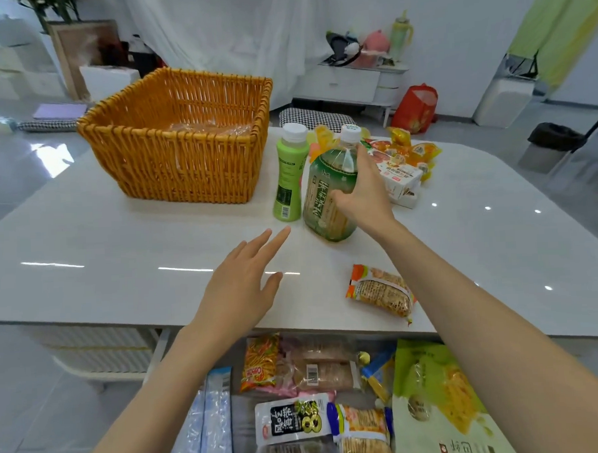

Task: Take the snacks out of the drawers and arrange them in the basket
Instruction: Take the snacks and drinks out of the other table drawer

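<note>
An orange wicker basket (181, 142) stands on the white table (120, 254) at the back left, with a clear packet lying inside it. My right hand (361, 192) grips a large green tea bottle (326, 187) that stands upright on the table. A slim light-green bottle (286, 173) stands just left of it. My left hand (242, 283) hovers over the table with straight fingers and holds nothing. A cracker packet (381, 293) lies near the table's front edge. Below, the open drawer (241, 417) holds several snack packets, among them a big green bag (439, 401).
Jelly cups and a white snack box (400, 177) lie behind the bottles on the right. Beyond the table are a white side cabinet (349, 83), a red bag (415, 108), a white bin and a black bin on the floor.
</note>
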`<state>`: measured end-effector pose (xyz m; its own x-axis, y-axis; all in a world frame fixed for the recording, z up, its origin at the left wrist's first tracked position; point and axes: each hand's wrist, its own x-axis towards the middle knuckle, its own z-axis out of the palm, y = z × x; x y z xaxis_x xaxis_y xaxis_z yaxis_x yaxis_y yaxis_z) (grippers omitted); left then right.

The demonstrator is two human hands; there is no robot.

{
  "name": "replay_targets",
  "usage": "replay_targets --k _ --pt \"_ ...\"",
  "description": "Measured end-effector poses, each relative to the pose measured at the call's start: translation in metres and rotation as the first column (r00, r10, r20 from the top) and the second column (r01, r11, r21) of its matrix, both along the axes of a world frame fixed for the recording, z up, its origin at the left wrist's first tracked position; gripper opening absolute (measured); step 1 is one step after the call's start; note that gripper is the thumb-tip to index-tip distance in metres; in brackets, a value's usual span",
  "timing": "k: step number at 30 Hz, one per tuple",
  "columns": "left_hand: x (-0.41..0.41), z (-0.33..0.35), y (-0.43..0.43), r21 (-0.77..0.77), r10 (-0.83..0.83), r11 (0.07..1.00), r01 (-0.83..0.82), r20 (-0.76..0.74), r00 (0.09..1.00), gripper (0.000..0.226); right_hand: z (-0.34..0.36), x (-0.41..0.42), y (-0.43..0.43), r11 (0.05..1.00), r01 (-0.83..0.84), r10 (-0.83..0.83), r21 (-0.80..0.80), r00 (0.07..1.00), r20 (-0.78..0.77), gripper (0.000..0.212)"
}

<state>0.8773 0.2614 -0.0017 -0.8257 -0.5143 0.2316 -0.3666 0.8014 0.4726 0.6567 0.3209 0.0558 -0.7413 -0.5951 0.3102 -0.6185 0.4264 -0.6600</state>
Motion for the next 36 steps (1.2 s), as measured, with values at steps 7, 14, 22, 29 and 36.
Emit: replay_targets --k 7,14,22,29,36 --pt "-0.006 -0.003 0.000 0.011 -0.003 1.000 0.003 -0.025 1.000 0.064 -0.006 -0.014 -0.003 0.997 -0.076 0.076 -0.003 0.997 0.016 0.088" --pt "0.001 -0.001 0.015 0.007 -0.002 1.000 0.003 -0.054 0.999 0.059 -0.011 0.015 0.057 0.997 -0.072 0.072 -0.017 0.997 0.022 0.056" --pt "0.038 -0.004 0.063 0.081 -0.130 0.988 0.129 0.012 0.991 0.041 -0.024 0.103 0.179 0.944 -0.326 0.316 0.053 0.938 0.144 0.029" --pt "0.049 -0.038 0.077 0.234 -0.349 0.935 0.267 0.465 0.814 0.047 -0.094 0.113 0.204 0.635 -0.534 0.458 0.558 0.842 0.284 0.033" --pt "0.041 -0.061 0.087 0.367 -0.498 0.867 0.338 0.676 0.543 0.066 -0.158 0.100 0.200 0.394 -0.531 0.432 0.750 0.828 0.359 0.057"
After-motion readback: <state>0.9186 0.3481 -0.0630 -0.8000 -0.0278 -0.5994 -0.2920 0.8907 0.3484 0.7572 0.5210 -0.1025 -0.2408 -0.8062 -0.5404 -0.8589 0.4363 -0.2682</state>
